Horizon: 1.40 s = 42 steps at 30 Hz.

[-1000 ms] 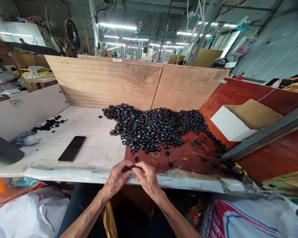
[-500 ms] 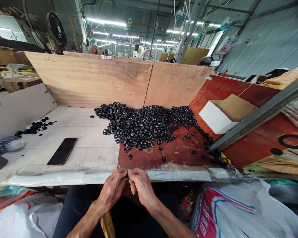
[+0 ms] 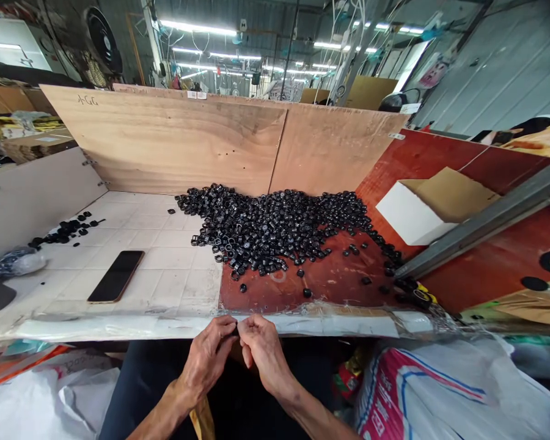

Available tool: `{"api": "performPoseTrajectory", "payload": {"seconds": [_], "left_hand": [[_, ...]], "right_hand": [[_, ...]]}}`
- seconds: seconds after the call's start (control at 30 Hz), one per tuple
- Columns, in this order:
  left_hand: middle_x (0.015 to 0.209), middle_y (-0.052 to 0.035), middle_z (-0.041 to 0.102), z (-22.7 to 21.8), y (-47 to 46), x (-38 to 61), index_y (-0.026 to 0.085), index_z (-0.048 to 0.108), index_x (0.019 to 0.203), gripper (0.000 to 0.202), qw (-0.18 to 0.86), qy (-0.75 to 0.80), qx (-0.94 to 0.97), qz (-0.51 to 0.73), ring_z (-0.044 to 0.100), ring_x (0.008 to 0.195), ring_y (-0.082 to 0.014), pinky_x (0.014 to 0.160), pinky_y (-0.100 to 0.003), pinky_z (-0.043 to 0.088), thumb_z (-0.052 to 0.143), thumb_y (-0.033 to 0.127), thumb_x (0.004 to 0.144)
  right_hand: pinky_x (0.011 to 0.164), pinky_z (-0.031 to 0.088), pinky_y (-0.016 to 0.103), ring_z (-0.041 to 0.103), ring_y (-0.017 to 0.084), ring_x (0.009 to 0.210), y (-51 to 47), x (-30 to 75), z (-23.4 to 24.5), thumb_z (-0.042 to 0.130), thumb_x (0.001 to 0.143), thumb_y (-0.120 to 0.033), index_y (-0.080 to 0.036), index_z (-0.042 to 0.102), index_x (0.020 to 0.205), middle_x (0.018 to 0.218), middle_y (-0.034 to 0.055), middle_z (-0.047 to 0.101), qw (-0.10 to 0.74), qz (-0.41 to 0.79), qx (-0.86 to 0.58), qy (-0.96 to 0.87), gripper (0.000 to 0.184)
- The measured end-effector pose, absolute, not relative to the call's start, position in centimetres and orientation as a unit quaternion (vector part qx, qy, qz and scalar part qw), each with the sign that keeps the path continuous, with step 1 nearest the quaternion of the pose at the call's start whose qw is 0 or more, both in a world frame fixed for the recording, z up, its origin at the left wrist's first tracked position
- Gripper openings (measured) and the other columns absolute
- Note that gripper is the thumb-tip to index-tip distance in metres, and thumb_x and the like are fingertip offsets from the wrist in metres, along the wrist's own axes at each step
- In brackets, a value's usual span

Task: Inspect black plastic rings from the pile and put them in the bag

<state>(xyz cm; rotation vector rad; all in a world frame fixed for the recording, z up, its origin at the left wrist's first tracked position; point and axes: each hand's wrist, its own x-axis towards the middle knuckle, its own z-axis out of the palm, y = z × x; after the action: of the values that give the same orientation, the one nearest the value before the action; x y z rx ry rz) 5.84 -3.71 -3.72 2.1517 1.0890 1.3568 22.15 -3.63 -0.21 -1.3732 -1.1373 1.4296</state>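
Note:
My left hand (image 3: pixel 212 349) and my right hand (image 3: pixel 262 348) meet at the front edge of the table, above my lap. Between the fingertips of both is a small black part (image 3: pixel 235 329), mostly covered, so its shape does not show. The fingers of each hand are pinched closed on it. Beyond them lies a wide heap of small black plastic parts (image 3: pixel 266 229), some ring-shaped, spread over the white and red table surface. A few loose black parts (image 3: pixel 307 293) lie nearer to my hands on the red area.
A phone (image 3: pixel 116 276) lies on the white side, with a smaller group of black parts (image 3: pixel 68 230) left of it. Wooden boards (image 3: pixel 187 143) wall the back. An open carton (image 3: pixel 412 214) and a metal bar (image 3: pixel 486 217) stand right. A printed sack (image 3: pixel 431 391) is below.
The view has shifted slightly, and table and heap sit a little differently in the picture. My hands stay together, pinching the small black part, with only slight finger movement.

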Motion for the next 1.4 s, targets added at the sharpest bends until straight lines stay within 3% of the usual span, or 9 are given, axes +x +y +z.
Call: {"api": "performPoseTrajectory", "payload": {"seconds": [0.17, 0.37, 0.47, 0.6, 0.7, 0.8, 0.93, 1.13, 1.4], "left_hand": [[0.115, -0.0122, 0.071, -3.9, -4.4, 4.6, 0.018, 0.058, 0.122, 0.030, 0.107, 0.312, 0.847, 0.416, 0.073, 0.105, -0.0179, 0.088, -0.026, 0.062, 0.053, 0.001, 0.097], [0.120, -0.0146, 0.068, -3.7, -4.4, 4.5, 0.016, 0.055, 0.125, 0.036, 0.058, 0.299, 0.857, 0.416, 0.069, 0.110, -0.0193, 0.090, -0.028, 0.060, 0.049, -0.003, 0.096], [0.108, -0.0076, 0.070, -1.1, -4.2, 4.3, 0.020, 0.058, 0.113, 0.025, 0.163, 0.317, 0.872, 0.336, 0.071, 0.095, -0.0181, 0.081, -0.026, 0.059, 0.056, 0.004, 0.093], [0.083, 0.0020, 0.069, 1.8, -0.6, 3.7, 0.023, 0.066, 0.097, 0.017, 0.332, 0.413, 0.827, 0.187, 0.068, 0.073, -0.0177, 0.062, -0.024, 0.052, 0.076, 0.027, 0.084], [0.085, -0.0019, 0.067, 1.4, 5.0, 3.5, 0.018, 0.067, 0.104, 0.015, 0.225, 0.589, 0.720, 0.290, 0.066, 0.068, -0.0176, 0.066, -0.028, 0.053, 0.064, 0.021, 0.090], [0.112, -0.0138, 0.065, 0.0, 10.7, 3.6, 0.011, 0.063, 0.123, 0.041, 0.114, 0.659, 0.679, 0.302, 0.068, 0.074, -0.0201, 0.076, -0.036, 0.055, 0.068, 0.014, 0.082], [0.106, -0.0101, 0.068, -0.9, 13.8, 3.7, 0.018, 0.071, 0.109, 0.027, 0.108, 0.626, 0.715, 0.290, 0.068, 0.086, -0.0227, 0.080, -0.033, 0.054, 0.067, 0.012, 0.083], [0.090, -0.0039, 0.071, -0.8, 10.1, 4.0, 0.021, 0.070, 0.096, 0.017, 0.132, 0.584, 0.736, 0.316, 0.069, 0.081, -0.0200, 0.081, -0.032, 0.054, 0.064, 0.013, 0.082], [0.086, -0.0021, 0.074, -1.3, 4.9, 6.2, 0.019, 0.065, 0.101, 0.022, 0.415, 0.502, 0.600, 0.464, 0.070, 0.071, -0.0159, 0.064, -0.025, 0.054, 0.070, 0.028, 0.082]], "right_hand": [[0.035, 0.016, 0.023, 0.031, 0.005, 0.029, -3.5, 22.7, 0.8, 0.066, 0.071, -0.043, -0.023, 0.048, 0.059, 0.044, -0.0083, 0.045, 0.323, 0.659, -0.546, -0.404, 0.030], [0.038, 0.025, 0.025, 0.030, 0.009, 0.030, -3.7, 22.8, 0.6, 0.056, 0.082, -0.045, -0.024, 0.046, 0.056, 0.037, -0.0077, 0.037, 0.287, 0.663, -0.557, -0.410, 0.034], [0.049, 0.035, 0.027, 0.047, 0.013, 0.043, -2.4, 23.8, 0.3, 0.053, 0.090, -0.042, -0.023, 0.049, 0.060, 0.050, -0.0017, 0.051, 0.290, 0.499, -0.580, -0.576, 0.036], [0.071, 0.046, 0.031, 0.064, 0.022, 0.073, 1.4, 25.4, -0.7, 0.066, 0.087, -0.031, -0.020, 0.061, 0.087, 0.077, 0.0047, 0.066, 0.350, 0.233, -0.586, -0.693, 0.011], [0.075, 0.050, 0.034, 0.067, 0.026, 0.086, 4.3, 25.0, -2.0, 0.074, 0.080, -0.022, -0.019, 0.062, 0.106, 0.098, 0.0108, 0.069, 0.341, 0.142, -0.587, -0.720, 0.029], [0.071, 0.048, 0.031, 0.066, 0.023, 0.083, 5.8, 23.9, -2.8, 0.069, 0.085, -0.018, -0.021, 0.064, 0.102, 0.101, 0.0098, 0.067, 0.314, 0.106, -0.581, -0.743, 0.018], [0.074, 0.048, 0.030, 0.065, 0.022, 0.084, 6.3, 23.5, -3.2, 0.064, 0.090, -0.018, -0.021, 0.064, 0.094, 0.097, 0.0075, 0.065, 0.344, 0.119, -0.566, -0.740, 0.006], [0.079, 0.053, 0.030, 0.066, 0.019, 0.083, 6.2, 24.4, -3.1, 0.060, 0.090, -0.020, -0.019, 0.068, 0.105, 0.098, 0.0064, 0.071, 0.454, 0.271, -0.483, -0.699, 0.017], [0.083, 0.056, 0.030, 0.068, 0.019, 0.096, 5.7, 24.9, -1.4, 0.063, 0.085, -0.020, -0.023, 0.076, 0.115, 0.114, 0.0066, 0.072, 0.475, 0.417, -0.421, -0.650, 0.033]]}}
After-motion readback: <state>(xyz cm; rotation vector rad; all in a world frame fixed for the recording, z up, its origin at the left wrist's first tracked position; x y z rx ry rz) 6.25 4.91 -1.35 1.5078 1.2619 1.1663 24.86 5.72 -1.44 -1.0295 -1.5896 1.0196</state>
